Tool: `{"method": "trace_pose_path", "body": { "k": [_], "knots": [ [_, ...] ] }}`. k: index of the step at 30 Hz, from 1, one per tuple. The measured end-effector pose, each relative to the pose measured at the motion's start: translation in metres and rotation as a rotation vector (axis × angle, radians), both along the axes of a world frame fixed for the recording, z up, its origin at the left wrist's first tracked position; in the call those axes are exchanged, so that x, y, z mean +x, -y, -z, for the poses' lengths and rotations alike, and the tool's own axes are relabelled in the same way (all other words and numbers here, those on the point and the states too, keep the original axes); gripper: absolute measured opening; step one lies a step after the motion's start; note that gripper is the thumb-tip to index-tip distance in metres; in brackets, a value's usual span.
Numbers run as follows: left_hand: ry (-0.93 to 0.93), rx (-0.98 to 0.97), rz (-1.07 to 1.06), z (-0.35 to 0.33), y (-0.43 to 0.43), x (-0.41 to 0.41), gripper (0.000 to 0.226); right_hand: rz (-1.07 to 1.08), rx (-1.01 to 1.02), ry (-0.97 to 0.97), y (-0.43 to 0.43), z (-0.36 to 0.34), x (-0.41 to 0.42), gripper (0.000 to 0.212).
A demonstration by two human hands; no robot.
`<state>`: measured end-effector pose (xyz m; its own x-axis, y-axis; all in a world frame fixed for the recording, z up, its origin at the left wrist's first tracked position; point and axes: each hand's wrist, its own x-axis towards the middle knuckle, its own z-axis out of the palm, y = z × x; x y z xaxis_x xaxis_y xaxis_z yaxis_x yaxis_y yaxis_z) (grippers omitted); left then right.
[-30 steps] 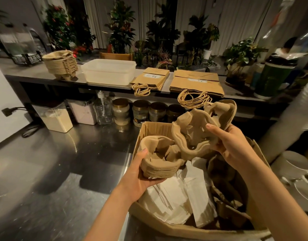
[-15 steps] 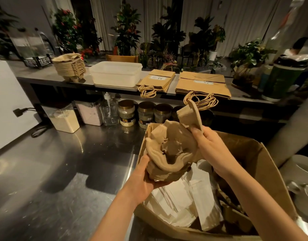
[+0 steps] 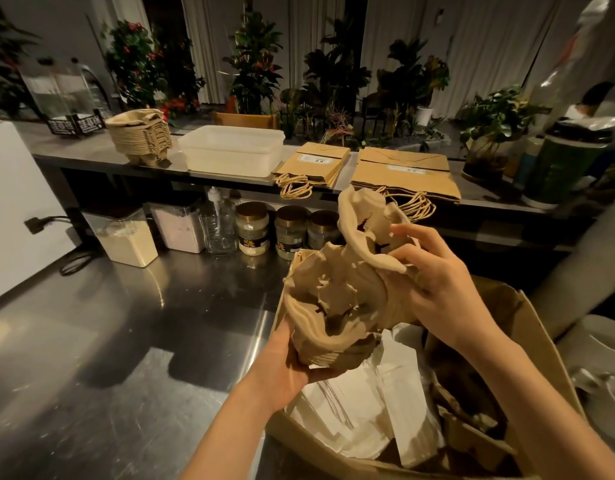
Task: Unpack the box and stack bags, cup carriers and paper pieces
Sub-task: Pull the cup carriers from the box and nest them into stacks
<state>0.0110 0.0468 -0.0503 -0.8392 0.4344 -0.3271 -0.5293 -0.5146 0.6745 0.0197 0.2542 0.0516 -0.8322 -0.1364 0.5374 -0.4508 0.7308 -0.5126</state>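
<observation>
1. A nested bundle of cup carriers (image 3: pixel 337 306) is held above the open box (image 3: pixel 528 327), clear of the white paper pieces (image 3: pixel 365 410) inside.
2. The left hand (image 3: pixel 285 368) cups the bundle from below; the right hand (image 3: pixel 434 282) pinches a loose upper carrier.
3. Step in hand: gathering carriers. Next, probably nest them and carry them to the carrier stack (image 3: pixel 139 136) on the far surface (image 3: pixel 91 150).

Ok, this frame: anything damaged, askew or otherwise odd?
Yes. The cup carriers held in the left hand and right hand look crumpled and torn at the edges, unlike the neat carrier stack on the shelf. White paper pieces lie jumbled in the box.
</observation>
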Motion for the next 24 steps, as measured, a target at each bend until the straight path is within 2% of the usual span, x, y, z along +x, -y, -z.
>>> {"method": "trace_pose_path", "body": {
  "k": [3,6,9,12,15,21,23,24],
  "knots": [
    [-0.005,-0.007,0.018,-0.003,0.001,0.003,0.062,0.053,-0.028,0.05,-0.003,0.001,-0.002,0.018],
    [0.025,-0.009,0.002,-0.005,0.002,0.005,0.059,0.042,-0.068,0.019,-0.007,-0.001,0.0,0.02],
    [0.036,-0.026,0.002,-0.003,0.001,0.004,0.065,-0.126,-0.025,0.022,-0.01,-0.005,0.005,0.026],
    [0.048,-0.029,0.022,-0.003,0.0,0.002,0.068,-0.256,0.048,0.082,-0.006,-0.002,0.008,0.019],
    [0.063,-0.035,0.031,-0.005,0.0,0.002,0.068,-0.267,0.004,0.14,0.0,0.0,0.008,0.02],
    [0.07,-0.047,0.055,-0.006,0.002,0.003,0.084,-0.306,0.015,0.207,0.002,0.004,0.009,0.017],
    [0.074,-0.034,0.076,-0.006,0.003,0.004,0.094,-0.322,0.065,0.288,0.001,0.005,0.008,0.025],
    [0.08,-0.035,0.077,-0.006,0.003,0.004,0.092,-0.325,0.071,0.326,0.0,0.004,0.008,0.028]
  ]
}}
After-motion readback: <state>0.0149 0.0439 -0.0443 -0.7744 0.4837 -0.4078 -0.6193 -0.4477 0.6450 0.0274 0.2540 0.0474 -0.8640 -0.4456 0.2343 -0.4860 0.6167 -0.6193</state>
